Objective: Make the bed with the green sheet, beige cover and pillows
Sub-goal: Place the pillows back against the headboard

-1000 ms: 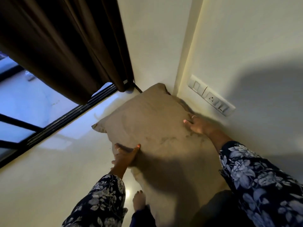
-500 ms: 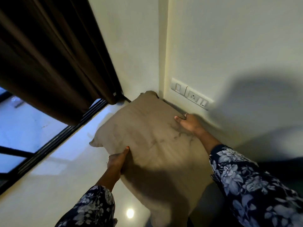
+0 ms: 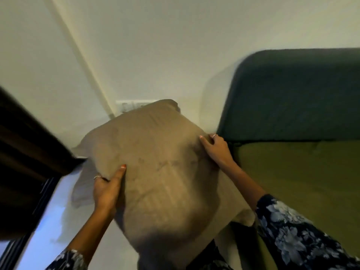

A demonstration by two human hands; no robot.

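Note:
A large beige pillow (image 3: 159, 172) is held up in the middle of the view, off the floor. My left hand (image 3: 107, 189) grips its left edge, thumb on top. My right hand (image 3: 216, 149) grips its upper right edge, close to the bed. The bed lies at the right, with a green sheet (image 3: 300, 184) spread over the mattress below a dark green padded headboard (image 3: 296, 94). No beige cover or other pillow shows.
A cream wall corner (image 3: 83, 55) stands behind the pillow, with a switch plate (image 3: 128, 105) partly hidden by it. A dark brown curtain (image 3: 25, 145) and a window frame (image 3: 29, 221) fill the left. Pale floor (image 3: 81, 240) lies under my left arm.
The pillow has come up off the floor in both hands and swung right toward the bed. The view has turned right, so the headboard and green sheet now show.

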